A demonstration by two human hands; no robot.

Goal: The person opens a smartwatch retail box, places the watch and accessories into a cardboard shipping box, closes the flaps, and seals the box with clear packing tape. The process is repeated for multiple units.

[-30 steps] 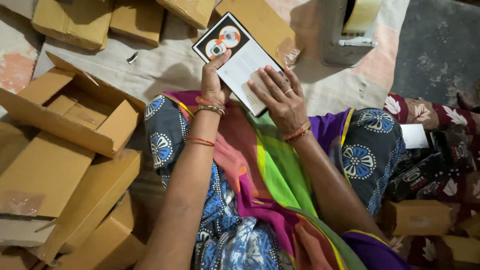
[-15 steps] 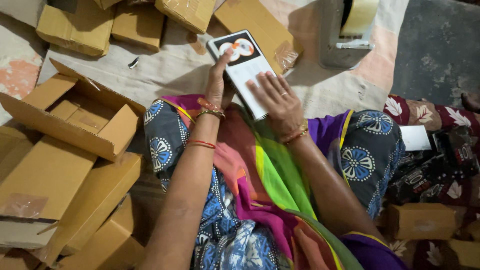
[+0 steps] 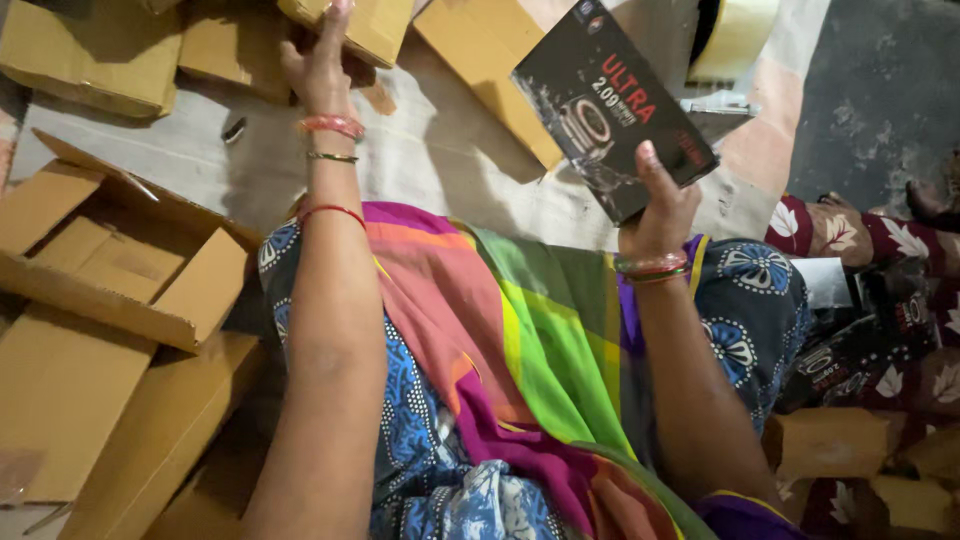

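Glossy black rectangular product box (image 3: 610, 105), flat cardboard with printed picture, sits tilted in right hand (image 3: 662, 205), fingers closed around its lower edge, above the lap. Left hand (image 3: 322, 62) reaches up, fingers spread loosely on a small plain brown cardboard carton (image 3: 365, 25), not gripping. Open corrugated brown carton (image 3: 120, 265) at left, tape roll (image 3: 735, 35) top right, on pale cloth-covered floor (image 3: 440, 170).

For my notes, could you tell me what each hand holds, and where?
Right hand grips the black box by its lower edge; left hand touches a cardboard box, grip unclear.
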